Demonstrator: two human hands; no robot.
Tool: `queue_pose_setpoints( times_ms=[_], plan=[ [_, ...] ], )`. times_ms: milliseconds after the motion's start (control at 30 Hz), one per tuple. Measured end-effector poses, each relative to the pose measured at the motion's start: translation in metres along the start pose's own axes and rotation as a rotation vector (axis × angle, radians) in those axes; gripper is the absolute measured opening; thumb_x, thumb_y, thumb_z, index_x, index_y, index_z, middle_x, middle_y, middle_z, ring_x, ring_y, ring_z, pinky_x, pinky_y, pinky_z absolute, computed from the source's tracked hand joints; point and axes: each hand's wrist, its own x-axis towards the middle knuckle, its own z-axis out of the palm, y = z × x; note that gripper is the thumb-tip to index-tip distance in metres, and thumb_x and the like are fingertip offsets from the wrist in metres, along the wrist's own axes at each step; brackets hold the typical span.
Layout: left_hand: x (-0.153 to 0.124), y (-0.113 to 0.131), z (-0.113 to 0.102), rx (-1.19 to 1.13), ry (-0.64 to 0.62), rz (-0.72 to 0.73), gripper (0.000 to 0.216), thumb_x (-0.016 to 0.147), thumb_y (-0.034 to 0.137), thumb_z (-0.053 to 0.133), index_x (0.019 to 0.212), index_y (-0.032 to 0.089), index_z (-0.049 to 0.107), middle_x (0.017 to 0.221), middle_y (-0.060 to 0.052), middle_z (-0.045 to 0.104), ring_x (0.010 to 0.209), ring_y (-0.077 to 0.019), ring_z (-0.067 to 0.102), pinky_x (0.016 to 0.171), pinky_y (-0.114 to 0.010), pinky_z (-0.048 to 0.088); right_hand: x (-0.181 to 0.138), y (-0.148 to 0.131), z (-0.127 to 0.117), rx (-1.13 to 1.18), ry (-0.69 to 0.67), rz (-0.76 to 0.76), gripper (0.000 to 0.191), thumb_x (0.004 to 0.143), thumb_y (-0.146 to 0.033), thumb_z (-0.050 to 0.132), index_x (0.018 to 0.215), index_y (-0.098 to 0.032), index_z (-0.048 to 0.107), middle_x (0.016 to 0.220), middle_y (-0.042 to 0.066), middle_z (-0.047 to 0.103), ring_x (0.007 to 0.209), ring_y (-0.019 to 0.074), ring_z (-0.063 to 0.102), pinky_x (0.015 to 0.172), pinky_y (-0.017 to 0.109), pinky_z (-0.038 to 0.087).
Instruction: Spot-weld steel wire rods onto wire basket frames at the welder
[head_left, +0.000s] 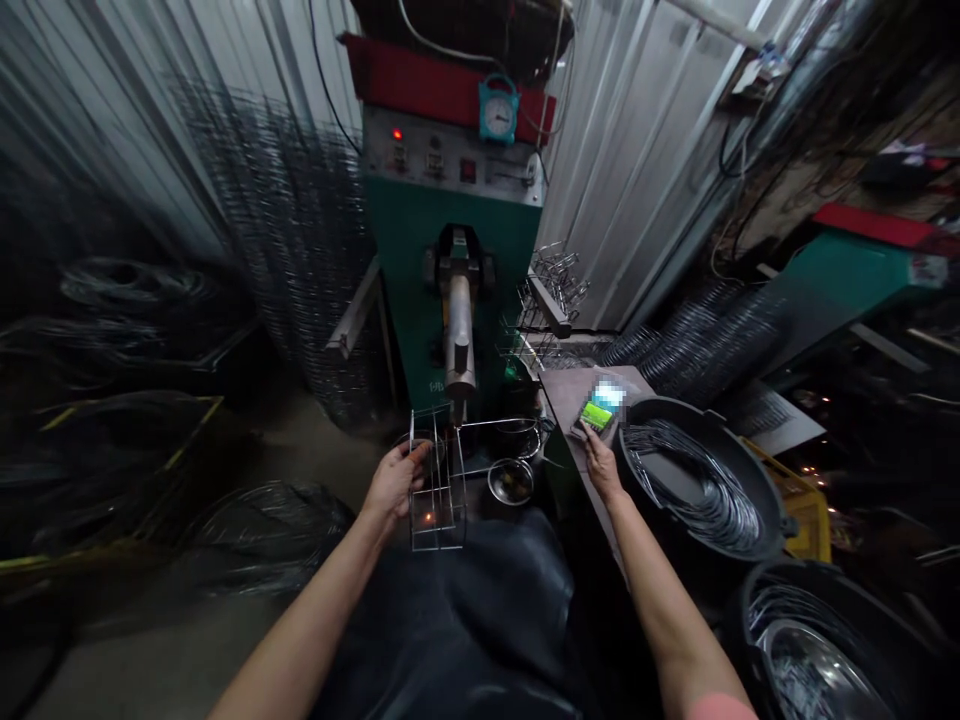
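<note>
My left hand [393,484] is closed on the side of a wire rack [438,505], a frame of thin metal rods held over my dark apron [472,620]. Just beyond the rack, the grey cylindrical arm [460,340] of a green machine [405,235] points toward me. My right hand [600,462] reaches to a lit phone [598,412] on a small side table [559,388]. Its fingers touch the phone's near edge, with the index finger stretched out. Part of the phone's screen is blurred.
Black tubs [780,510] of wire rings stand at the right, beside a yellow crate [810,515]. A metal bowl [511,482] sits below the machine. Tall stacks of wire rings [285,230] lean at the back left. A blue clock [498,108] hangs on the machine.
</note>
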Motion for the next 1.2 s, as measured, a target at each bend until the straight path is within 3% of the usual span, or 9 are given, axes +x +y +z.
queue_pose_setpoints(
  times_ms=[100,167,333,433,600,933,1200],
  plan=[
    [-0.002,-0.005,0.002,-0.017,0.022,0.037,0.046,0.038,0.039,0.077,0.072,0.014,0.058,0.052,0.007,0.043,0.040,-0.0026,0.029,0.034,-0.016,0.016,-0.022,-0.001,0.008,-0.076,-0.033,0.114,0.036,0.081,-0.033,0.044,0.112,-0.017,0.052,0.095,0.010,0.065,0.089,0.0233,0.061,0.082,0.041,0.047],
    [-0.004,-0.006,0.003,-0.019,0.035,0.060,0.046,0.040,0.039,0.077,0.074,0.014,0.058,0.053,0.006,0.043,0.041,-0.0028,0.030,0.035,-0.016,0.017,-0.032,-0.012,0.019,-0.080,-0.066,0.097,0.027,0.083,-0.031,0.042,0.103,-0.019,0.055,0.083,0.007,0.065,0.078,0.0212,0.062,0.075,0.037,0.049],
    [-0.010,-0.003,0.003,-0.006,0.052,0.093,0.044,0.043,0.037,0.076,0.075,0.015,0.057,0.055,0.007,0.044,0.042,-0.0030,0.031,0.036,-0.016,0.020,-0.032,-0.053,0.043,-0.017,-0.258,-0.222,0.022,0.086,-0.024,0.041,0.096,-0.021,0.060,0.089,0.006,0.061,0.082,0.0168,0.058,0.076,0.029,0.046],
    [-0.012,0.000,0.001,0.013,0.047,0.086,0.042,0.043,0.037,0.076,0.074,0.015,0.056,0.055,0.007,0.045,0.043,-0.0035,0.033,0.037,-0.016,0.022,-0.022,-0.073,0.055,-0.126,-0.317,-0.311,0.022,0.088,-0.025,0.043,0.098,-0.023,0.063,0.087,0.006,0.059,0.078,0.0161,0.056,0.070,0.026,0.044],
    [-0.010,-0.002,-0.001,0.034,0.062,0.103,0.042,0.046,0.039,0.075,0.076,0.015,0.058,0.052,0.007,0.042,0.044,-0.0042,0.032,0.038,-0.016,0.023,-0.006,-0.093,0.067,-0.336,-0.263,-0.386,0.015,0.083,-0.028,0.055,0.090,-0.025,0.067,0.087,0.006,0.057,0.081,0.0178,0.052,0.073,0.029,0.042],
    [-0.004,-0.006,0.005,0.011,0.071,0.075,0.048,0.044,0.042,0.075,0.078,0.014,0.058,0.054,0.006,0.045,0.043,-0.0046,0.034,0.038,-0.017,0.022,0.009,-0.119,0.083,-0.081,-0.131,-0.457,0.013,0.082,-0.025,0.057,0.086,-0.022,0.068,0.107,0.008,0.052,0.104,0.0212,0.045,0.090,0.036,0.040],
    [0.001,-0.005,0.004,-0.018,0.053,0.053,0.049,0.043,0.041,0.076,0.078,0.014,0.057,0.058,0.005,0.049,0.043,-0.0036,0.032,0.036,-0.017,0.020,0.022,-0.115,0.083,-0.069,-0.208,-0.485,0.012,0.082,-0.024,0.056,0.084,-0.024,0.067,0.114,0.006,0.057,0.106,0.0226,0.043,0.093,0.040,0.038]
  ],
)
